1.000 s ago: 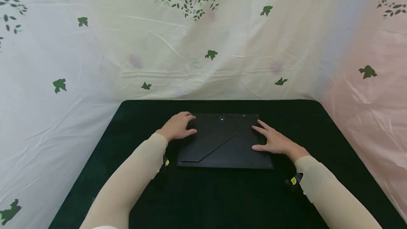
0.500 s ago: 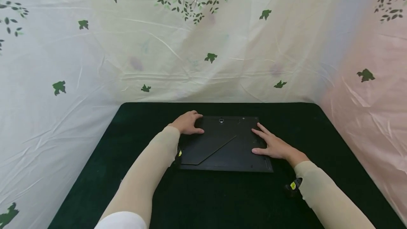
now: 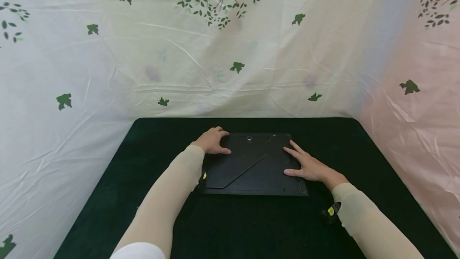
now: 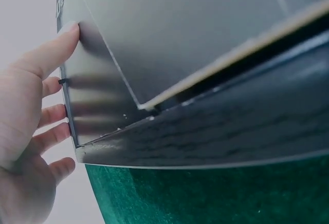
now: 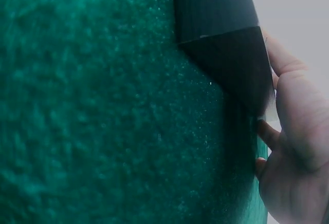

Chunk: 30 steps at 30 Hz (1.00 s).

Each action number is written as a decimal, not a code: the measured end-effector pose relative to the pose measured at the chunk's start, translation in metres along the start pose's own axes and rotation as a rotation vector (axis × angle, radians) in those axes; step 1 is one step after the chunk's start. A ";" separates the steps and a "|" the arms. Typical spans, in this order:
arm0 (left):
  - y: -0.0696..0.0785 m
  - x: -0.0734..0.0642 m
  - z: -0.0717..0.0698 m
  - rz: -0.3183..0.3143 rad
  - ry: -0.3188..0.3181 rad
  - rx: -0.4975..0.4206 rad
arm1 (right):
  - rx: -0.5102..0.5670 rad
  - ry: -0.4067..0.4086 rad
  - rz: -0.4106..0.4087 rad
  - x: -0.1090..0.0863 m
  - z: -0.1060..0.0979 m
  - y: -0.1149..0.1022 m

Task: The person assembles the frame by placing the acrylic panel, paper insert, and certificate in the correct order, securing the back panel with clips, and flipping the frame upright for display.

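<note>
A black picture frame [image 3: 258, 179] lies face down on the dark green table, its back showing. An easel stand flap [image 3: 233, 169] is folded down on the backing, and a small metal hanger [image 3: 249, 138] sits near the far edge. My left hand [image 3: 212, 141] is at the frame's far left corner; in the left wrist view the thumb [image 4: 67, 36] lies on the backing and the fingers [image 4: 51, 115] meet the side edge. My right hand [image 3: 312, 165], fingers spread, rests along the right edge; the frame's corner partly hides it in the right wrist view.
The green table [image 3: 251, 227] has rounded far corners. Behind it hangs a pale curtain [image 3: 201, 71] printed with leaves and branches, which also runs down both sides. Dark devices with yellow marks, like the wrist camera [image 3: 330, 211], are worn under both sleeves.
My left hand has moved right, from the frame's left edge further onto its far left corner. The right hand stays at the right edge. The head view has tilted slightly.
</note>
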<state>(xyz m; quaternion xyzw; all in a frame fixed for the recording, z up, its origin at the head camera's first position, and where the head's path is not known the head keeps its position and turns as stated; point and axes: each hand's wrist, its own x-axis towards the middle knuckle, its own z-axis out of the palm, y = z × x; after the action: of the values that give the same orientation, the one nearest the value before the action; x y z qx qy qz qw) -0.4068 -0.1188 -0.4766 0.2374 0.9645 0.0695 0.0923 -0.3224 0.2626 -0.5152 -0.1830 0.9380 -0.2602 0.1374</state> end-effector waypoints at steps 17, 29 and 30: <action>0.002 -0.002 0.000 0.027 0.006 0.024 | -0.001 -0.001 -0.012 -0.003 -0.001 0.000; 0.001 0.000 0.004 0.056 -0.006 0.138 | 0.008 -0.011 -0.002 -0.002 -0.001 0.001; 0.001 0.001 0.004 0.056 -0.012 0.141 | 0.006 -0.012 -0.001 -0.002 -0.001 0.001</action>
<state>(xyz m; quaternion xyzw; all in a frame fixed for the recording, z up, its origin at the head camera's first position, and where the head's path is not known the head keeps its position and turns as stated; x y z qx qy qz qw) -0.4059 -0.1170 -0.4799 0.2704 0.9595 0.0027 0.0791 -0.3215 0.2646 -0.5150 -0.1848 0.9363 -0.2621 0.1434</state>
